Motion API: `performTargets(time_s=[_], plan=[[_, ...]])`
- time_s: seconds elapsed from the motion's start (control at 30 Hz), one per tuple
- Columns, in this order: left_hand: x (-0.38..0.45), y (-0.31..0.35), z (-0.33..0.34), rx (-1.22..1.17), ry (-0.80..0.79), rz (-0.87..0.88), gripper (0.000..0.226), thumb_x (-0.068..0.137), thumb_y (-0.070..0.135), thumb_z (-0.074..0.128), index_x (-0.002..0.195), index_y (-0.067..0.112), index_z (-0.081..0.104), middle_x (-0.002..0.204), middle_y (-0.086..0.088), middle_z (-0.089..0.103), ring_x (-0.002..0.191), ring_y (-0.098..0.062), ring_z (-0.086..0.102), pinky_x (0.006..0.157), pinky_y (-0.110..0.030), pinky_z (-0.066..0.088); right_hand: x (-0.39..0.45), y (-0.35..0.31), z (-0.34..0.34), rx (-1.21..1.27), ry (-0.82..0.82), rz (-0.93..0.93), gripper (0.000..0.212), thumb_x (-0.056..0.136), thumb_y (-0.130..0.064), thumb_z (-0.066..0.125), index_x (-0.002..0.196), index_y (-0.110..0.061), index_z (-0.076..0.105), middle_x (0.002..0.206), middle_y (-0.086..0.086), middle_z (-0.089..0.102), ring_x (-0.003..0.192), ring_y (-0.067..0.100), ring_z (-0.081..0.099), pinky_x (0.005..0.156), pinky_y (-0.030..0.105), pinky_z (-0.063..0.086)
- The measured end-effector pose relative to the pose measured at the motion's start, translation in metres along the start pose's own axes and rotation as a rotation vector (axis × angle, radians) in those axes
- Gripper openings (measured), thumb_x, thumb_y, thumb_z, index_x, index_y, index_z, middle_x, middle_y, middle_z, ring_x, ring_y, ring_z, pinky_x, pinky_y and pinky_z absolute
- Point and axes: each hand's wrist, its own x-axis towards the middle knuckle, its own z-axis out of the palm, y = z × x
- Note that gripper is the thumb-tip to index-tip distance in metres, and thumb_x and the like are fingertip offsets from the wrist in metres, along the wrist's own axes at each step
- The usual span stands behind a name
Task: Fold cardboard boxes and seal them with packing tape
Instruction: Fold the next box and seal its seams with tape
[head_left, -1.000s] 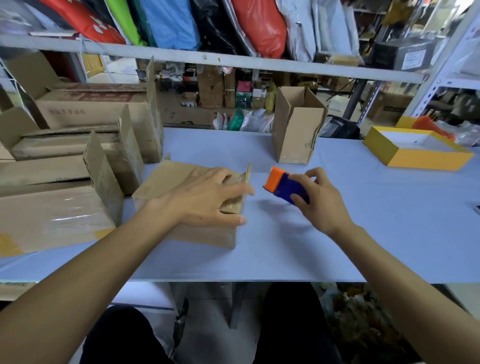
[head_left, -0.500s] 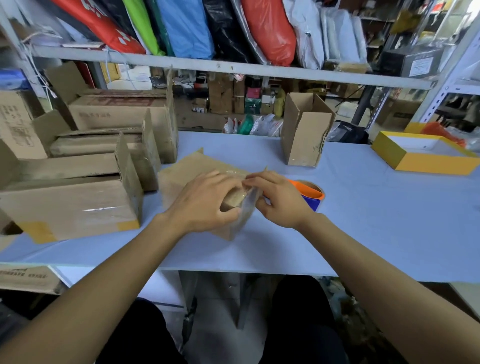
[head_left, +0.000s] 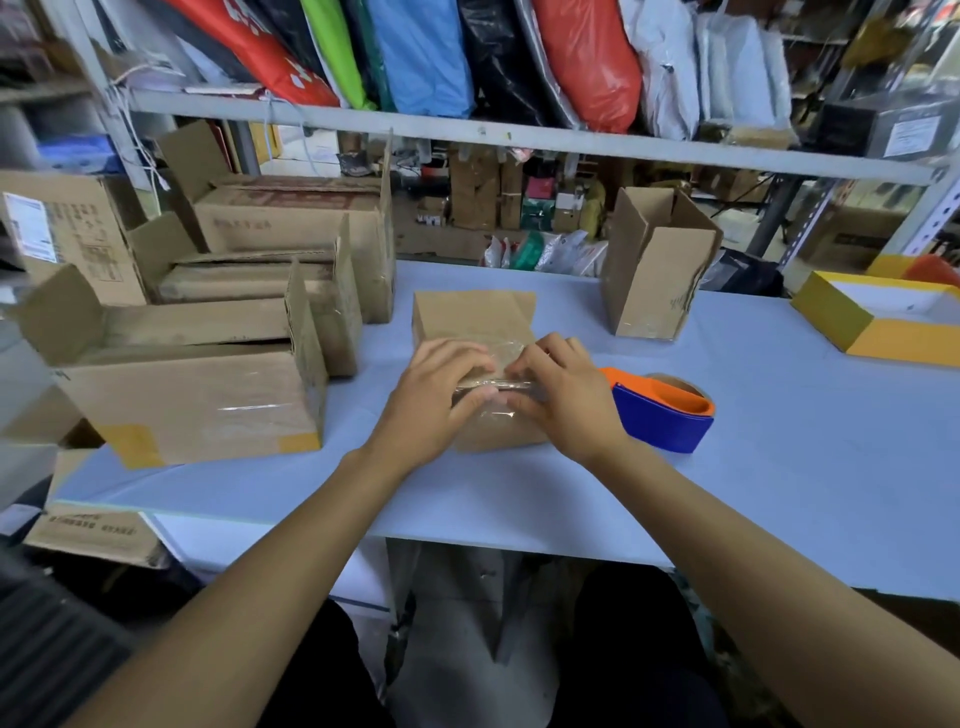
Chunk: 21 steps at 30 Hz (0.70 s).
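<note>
Right hand (head_left: 563, 400) left the tape dispenser (head_left: 662, 410); both hands, fingers apparently flat, press tape onto centre-frame box (head_left: 475, 322). Smooth outward.

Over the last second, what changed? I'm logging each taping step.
The right hand let go of the tape dispenser, now lying on the table, and joined the left hand pressing clear tape onto the small box. The upright box and stacked boxes stayed put.
</note>
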Motion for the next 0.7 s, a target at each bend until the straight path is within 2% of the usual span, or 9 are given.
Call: performTargets(time_s=[0.07, 0.17, 0.23, 0.3, 0.37, 0.47, 0.6, 0.7], plan=[[-0.001, -0.003, 0.005, 0.015, 0.043, 0.013, 0.035, 0.09, 0.043, 0.06, 0.111, 0.015, 0.068, 0.122, 0.005, 0.063, 0.122, -0.02, 0.048, 0.107, -0.018, 0.029, -0.002, 0.005, 0.003, -0.003, 0.004, -0.031, 0.046, 0.083, -0.059, 0.059, 0.1, -0.017, 0.065, 0.099, 0.002, 0.056, 0.086, 0.024, 0.05, 0.06, 0.04, 0.047], [-0.001, -0.007, 0.003, 0.03, 0.01, 0.045, 0.039, 0.081, 0.037, 0.071, 0.114, 0.016, 0.066, 0.126, 0.005, 0.061, 0.124, -0.019, 0.044, 0.109, -0.021, 0.028, -0.006, 0.011, 0.006, -0.07, -0.032, -0.086, 0.047, 0.076, -0.048, 0.077, 0.106, -0.017, 0.059, 0.103, 0.005, 0.054, 0.087, 0.026, 0.049, 0.062, 0.044, 0.048], [-0.002, -0.008, -0.001, 0.044, -0.043, 0.063, 0.049, 0.073, 0.031, 0.081, 0.117, 0.016, 0.064, 0.13, 0.004, 0.058, 0.126, -0.02, 0.042, 0.11, -0.021, 0.027, -0.007, 0.012, 0.006, -0.126, -0.054, -0.105, 0.055, 0.071, -0.05, 0.08, 0.108, -0.018, 0.056, 0.104, 0.005, 0.054, 0.087, 0.026, 0.049, 0.063, 0.044, 0.048], [-0.001, -0.007, -0.004, 0.05, -0.085, 0.065, 0.06, 0.066, 0.028, 0.087, 0.12, 0.016, 0.063, 0.133, 0.004, 0.056, 0.127, -0.02, 0.04, 0.11, -0.023, 0.027, -0.006, 0.011, 0.006, -0.127, -0.041, -0.107, 0.058, 0.071, -0.059, 0.075, 0.106, -0.017, 0.057, 0.103, 0.004, 0.054, 0.087, 0.024, 0.048, 0.067, 0.041, 0.047], [-0.001, -0.006, -0.005, 0.009, -0.074, 0.041, 0.06, 0.066, 0.032, 0.086, 0.12, 0.018, 0.063, 0.133, 0.006, 0.055, 0.128, -0.016, 0.039, 0.11, -0.022, 0.027, -0.004, 0.007, 0.005, -0.066, -0.016, -0.053, 0.056, 0.076, -0.067, 0.062, 0.101, -0.018, 0.06, 0.1, 0.001, 0.054, 0.086, 0.022, 0.047, 0.07, 0.037, 0.042], [-0.003, -0.003, -0.004, -0.064, -0.008, 0.02, 0.045, 0.078, 0.033, 0.078, 0.119, 0.018, 0.065, 0.131, 0.006, 0.057, 0.129, -0.014, 0.038, 0.11, -0.014, 0.022, 0.0, 0.002, 0.005, -0.061, -0.01, -0.018, 0.051, 0.08, -0.065, 0.055, 0.097, -0.017, 0.061, 0.097, 0.002, 0.054, 0.085, 0.023, 0.048, 0.069, 0.037, 0.04], [-0.003, -0.007, -0.005, -0.015, -0.099, 0.028, 0.057, 0.068, 0.021, 0.083, 0.121, 0.018, 0.063, 0.134, 0.006, 0.054, 0.131, -0.02, 0.037, 0.111, -0.017, 0.022, -0.006, 0.009, 0.002, -0.166, -0.109, -0.099, 0.054, 0.069, -0.048, 0.08, 0.108, -0.017, 0.06, 0.106, 0.005, 0.055, 0.086, 0.026, 0.048, 0.07, 0.042, 0.044], [-0.001, -0.003, -0.011, -0.036, -0.154, 0.005, 0.057, 0.07, 0.038, 0.078, 0.123, 0.023, 0.062, 0.135, 0.012, 0.052, 0.132, -0.017, 0.036, 0.111, -0.026, 0.028, -0.008, 0.011, -0.004, -0.144, -0.095, -0.085, 0.049, 0.071, -0.039, 0.083, 0.11, -0.018, 0.062, 0.108, 0.003, 0.055, 0.087, 0.025, 0.048, 0.071, 0.043, 0.045]])
